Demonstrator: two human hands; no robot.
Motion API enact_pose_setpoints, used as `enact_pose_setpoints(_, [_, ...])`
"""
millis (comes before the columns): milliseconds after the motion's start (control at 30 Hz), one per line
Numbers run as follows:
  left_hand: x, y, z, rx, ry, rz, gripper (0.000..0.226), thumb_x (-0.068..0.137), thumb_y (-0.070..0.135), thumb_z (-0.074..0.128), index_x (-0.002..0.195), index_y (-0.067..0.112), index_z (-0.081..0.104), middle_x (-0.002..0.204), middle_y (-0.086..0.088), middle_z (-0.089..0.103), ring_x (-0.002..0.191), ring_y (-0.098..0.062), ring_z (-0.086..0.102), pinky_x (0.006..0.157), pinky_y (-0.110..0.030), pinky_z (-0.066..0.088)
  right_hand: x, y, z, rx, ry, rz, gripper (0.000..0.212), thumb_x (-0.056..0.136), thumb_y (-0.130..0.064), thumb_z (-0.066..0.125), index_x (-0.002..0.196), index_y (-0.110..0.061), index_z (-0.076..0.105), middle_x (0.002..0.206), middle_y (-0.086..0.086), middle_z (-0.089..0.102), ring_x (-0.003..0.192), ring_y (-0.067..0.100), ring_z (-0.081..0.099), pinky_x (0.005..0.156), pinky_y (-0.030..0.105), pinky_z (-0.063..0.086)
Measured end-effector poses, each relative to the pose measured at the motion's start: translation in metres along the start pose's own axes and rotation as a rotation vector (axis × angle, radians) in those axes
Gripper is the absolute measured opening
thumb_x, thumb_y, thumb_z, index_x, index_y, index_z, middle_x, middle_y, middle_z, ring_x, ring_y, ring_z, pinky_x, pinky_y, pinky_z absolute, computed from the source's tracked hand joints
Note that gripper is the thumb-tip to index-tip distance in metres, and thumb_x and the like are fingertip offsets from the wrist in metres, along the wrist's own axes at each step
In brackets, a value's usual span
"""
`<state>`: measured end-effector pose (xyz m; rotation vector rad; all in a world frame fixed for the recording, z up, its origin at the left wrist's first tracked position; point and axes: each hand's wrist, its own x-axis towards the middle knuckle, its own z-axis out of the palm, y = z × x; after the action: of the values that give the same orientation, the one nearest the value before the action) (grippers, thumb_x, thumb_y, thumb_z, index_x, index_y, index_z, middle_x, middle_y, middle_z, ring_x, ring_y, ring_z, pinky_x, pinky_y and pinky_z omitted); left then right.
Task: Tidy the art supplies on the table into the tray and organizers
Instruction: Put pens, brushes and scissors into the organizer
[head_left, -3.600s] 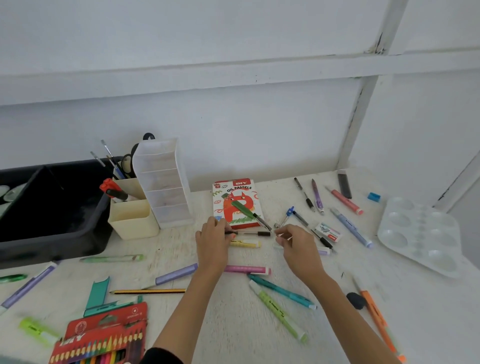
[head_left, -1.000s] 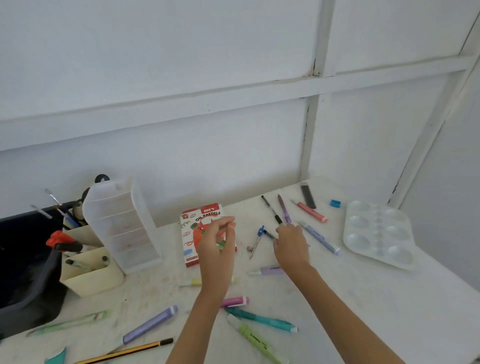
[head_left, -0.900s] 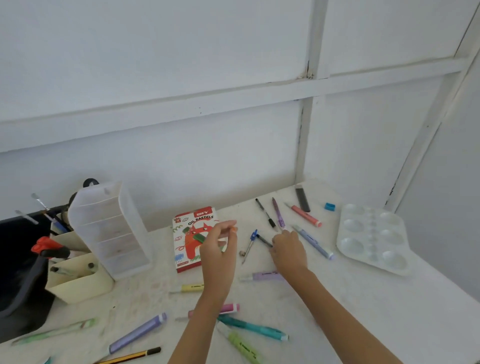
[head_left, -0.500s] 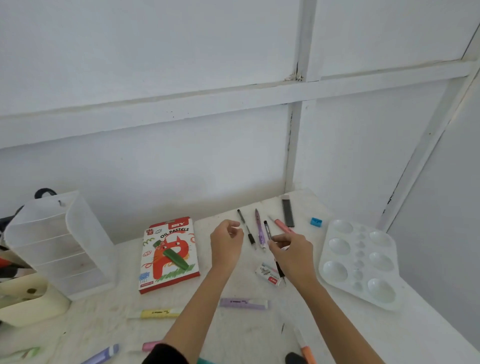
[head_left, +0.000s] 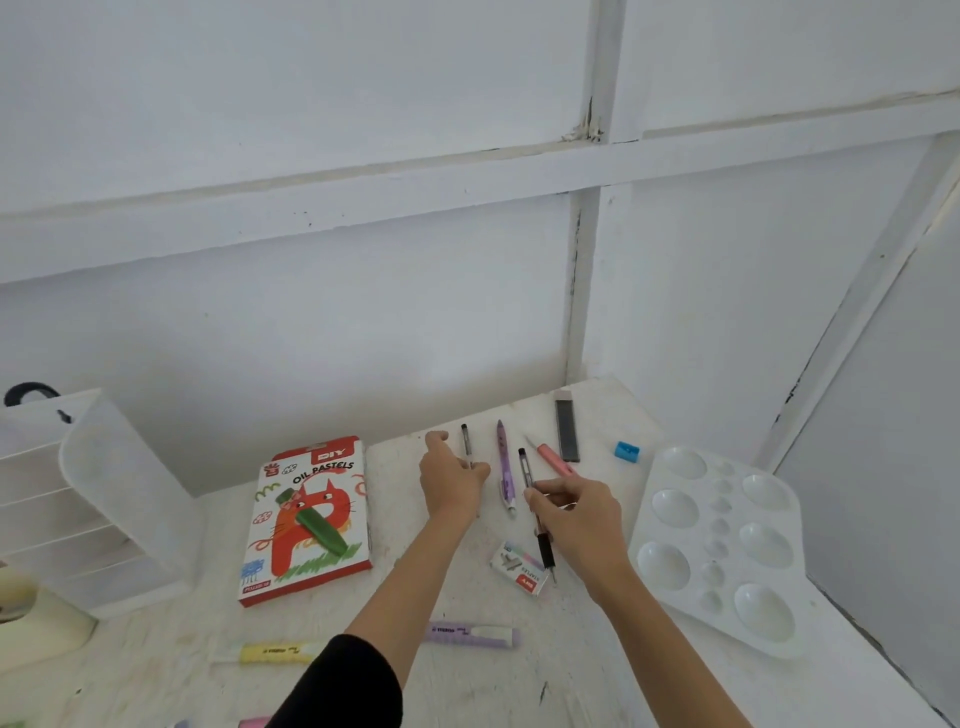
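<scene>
As our right hand (head_left: 576, 519) pinches a black pen (head_left: 526, 470), our left hand (head_left: 452, 483) curls over a thin pen (head_left: 465, 441)
We cannot tell its grip; a fumble could roll it farther from the organizer (head_left: 93, 493) at left

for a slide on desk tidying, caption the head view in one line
Right hand grips a black pen as the left hand reaches for a slim pen near the oil pastels box.
</scene>
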<state>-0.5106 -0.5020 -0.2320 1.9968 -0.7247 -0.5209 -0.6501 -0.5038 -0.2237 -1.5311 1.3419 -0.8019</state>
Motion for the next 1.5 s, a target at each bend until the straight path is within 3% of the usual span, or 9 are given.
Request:
enact_pose_setpoints(167, [-0.015, 0.003, -0.03, -0.336, -0.103, -0.194, 0.041, 0.087, 0.016, 0.063, 0.124, 0.002, 0.053, 0.103, -0.01, 0.064, 0.095, -0.023, 0.061, 0.09, -0.036, 0.051, -0.014, -0.015, 0.009, 0.169, -0.079, 0.054, 0.032, 0.084, -0.016, 0.069, 0.115, -0.015, 0.063, 0.078, -0.001, 0.068, 0.065, 0.013, 0.065, 0.064, 0.024, 0.057])
enact_pose_setpoints(300, [-0.041, 0.006, -0.072, -0.528, -0.187, -0.218, 0.021, 0.097, 0.019, 0.049, 0.114, 0.009, 0.056, 0.093, -0.006, 0.062, 0.082, -0.015, 0.063, 0.072, -0.03, 0.055, -0.033, -0.035, 0.02, 0.213, -0.203, -0.011, 0.054, 0.084, -0.009, 0.068, 0.131, -0.024, 0.047, 0.094, 0.005, 0.065, 0.073, 0.021, 0.068, 0.057, 0.027, 0.058])
enact_pose_setpoints(467, [-0.064, -0.013, -0.129, -0.712, -0.114, -0.294, 0.026, 0.092, 0.003, 0.036, 0.104, 0.008, 0.059, 0.068, -0.003, 0.055, 0.055, -0.011, 0.045, 0.054, -0.023, 0.042, -0.065, -0.061, 0.047, 0.222, -0.325, -0.075, 0.061, 0.084, -0.004, 0.065, 0.135, -0.029, 0.045, 0.093, 0.006, 0.061, 0.068, 0.019, 0.064, 0.053, 0.024, 0.055])
enact_pose_setpoints(567, [-0.078, -0.029, -0.165, -0.78, -0.057, -0.236, 0.023, 0.096, 0.019, 0.04, 0.094, 0.01, 0.061, 0.055, 0.003, 0.045, 0.048, -0.008, 0.032, 0.049, -0.022, 0.03, -0.087, -0.077, 0.071, 0.226, -0.421, -0.097, 0.061, 0.084, -0.004, 0.065, 0.133, -0.031, 0.043, 0.094, 0.007, 0.059, 0.066, 0.018, 0.064, 0.052, 0.026, 0.055])
enact_pose_setpoints(800, [-0.102, -0.069, -0.252, -0.752, 0.278, -0.007, 0.025, 0.102, 0.028, 0.036, 0.104, 0.019, 0.059, 0.071, -0.002, 0.054, 0.052, -0.01, 0.043, 0.054, -0.021, 0.041, -0.142, -0.104, 0.144, 0.304, -0.567, -0.153, 0.053, 0.083, -0.001, 0.066, 0.125, -0.03, 0.049, 0.09, 0.014, 0.064, 0.061, 0.022, 0.068, 0.054, 0.032, 0.057])
enact_pose_setpoints(900, [-0.109, -0.086, -0.29, -0.672, 0.39, 0.045, 0.023, 0.1, 0.02, 0.043, 0.104, 0.015, 0.065, 0.077, 0.0, 0.055, 0.073, -0.011, 0.053, 0.077, -0.021, 0.049, -0.164, -0.116, 0.174, 0.388, -0.537, -0.176, 0.047, 0.084, -0.004, 0.067, 0.123, -0.025, 0.051, 0.081, 0.015, 0.063, 0.058, 0.024, 0.067, 0.061, 0.036, 0.059])
enact_pose_setpoints(1067, [-0.111, -0.105, -0.355, -0.59, 0.552, 0.135, 0.022, 0.098, 0.015, 0.047, 0.116, 0.014, 0.058, 0.09, 0.001, 0.065, 0.089, -0.01, 0.062, 0.084, -0.021, 0.049, -0.195, -0.151, 0.217, 0.432, -0.36, -0.304, 0.037, 0.086, -0.008, 0.066, 0.116, -0.02, 0.047, 0.087, 0.007, 0.062, 0.059, 0.019, 0.068, 0.059, 0.028, 0.058])
enact_pose_setpoints(1300, [-0.105, -0.124, -0.413, -0.459, 0.642, 0.341, 0.017, 0.094, 0.014, 0.053, 0.106, 0.026, 0.054, 0.1, 0.004, 0.065, 0.095, -0.007, 0.063, 0.082, -0.02, 0.051, -0.216, -0.183, 0.262, 0.437, -0.066, -0.587, 0.028, 0.088, -0.012, 0.063, 0.102, -0.024, 0.043, 0.085, -0.005, 0.062, 0.076, 0.014, 0.066, 0.063, 0.017, 0.053])
enact_pose_setpoints(1500, [-0.079, -0.145, -0.424, -0.36, 0.612, 0.401, 0.019, 0.094, 0.01, 0.052, 0.112, 0.018, 0.05, 0.1, 0.001, 0.063, 0.095, -0.007, 0.061, 0.079, -0.01, 0.047, -0.218, -0.179, 0.297, 0.212, -0.094, -0.7, 0.018, 0.091, -0.013, 0.061, 0.097, -0.021, 0.046, 0.083, -0.012, 0.059, 0.078, 0.002, 0.06, 0.068, 0.015, 0.049])
